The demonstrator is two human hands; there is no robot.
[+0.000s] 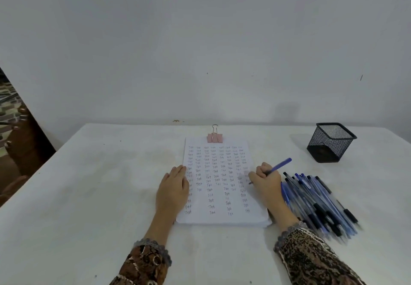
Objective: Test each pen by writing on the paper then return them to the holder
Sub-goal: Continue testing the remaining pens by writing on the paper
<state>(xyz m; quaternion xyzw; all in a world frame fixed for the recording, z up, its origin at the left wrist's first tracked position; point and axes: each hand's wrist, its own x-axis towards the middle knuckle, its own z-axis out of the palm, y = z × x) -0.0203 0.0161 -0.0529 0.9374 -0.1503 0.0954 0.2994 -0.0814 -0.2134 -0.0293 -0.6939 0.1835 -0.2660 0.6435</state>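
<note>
A white sheet of paper [219,217] lies in the middle of the table, covered with rows of the handwritten word "Test". My left hand [173,190] lies flat on its left edge with straight fingers. My right hand [265,179] grips a blue pen [280,164], whose tip touches the paper near its right edge. A pile of several blue and black pens [320,204] lies on the table just right of my right wrist. The black mesh pen holder [331,142] stands at the far right; I see no pens in it.
A pink binder clip [214,137] holds the top edge of the paper. The white table [89,184] meets a plain wall at the back. A dark brown wooden piece of furniture [17,140] stands beyond the table's left edge.
</note>
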